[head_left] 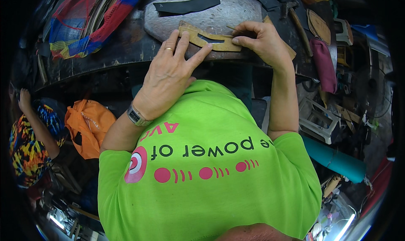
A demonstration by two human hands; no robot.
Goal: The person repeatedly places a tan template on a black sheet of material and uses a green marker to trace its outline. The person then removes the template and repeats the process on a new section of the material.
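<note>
Pinched between thumb and forefinger, a thin, straight, yellowish stick (230, 28) sits in our right hand (248, 36); only a short length shows past the fingers, and we cannot tell what kind of tool it is, nor whether its hidden end touches anything. Our left hand (175, 66) grasps nothing: its fingers lie spread, tips pressing on a tan template (228, 46), a ring on one and a metal-banded watch (136, 115) at the wrist. That template lies at the near edge of a stone slab (240, 11), between our two hands, a flat, stiff-looking, gently bent strip with an angular slot cut through its middle, dark within and glinting along one edge.

Beneath our right hand and wrist runs another tan piece (291, 52), mostly covered. Grey, mottled and worn smooth, the slab bears a matte black strip (187, 5) near its far side, shallowly bowed and crisply cut. Around it spreads the dark, scuffed bench (122, 53). To our left slumps a bag (90, 19) of red, blue and yellow mesh; to our right lie a wooden-handled hammer (300, 30), rounded tan pieces (318, 25) and a soft maroon pouch (324, 66) drooping over the edge.
</note>
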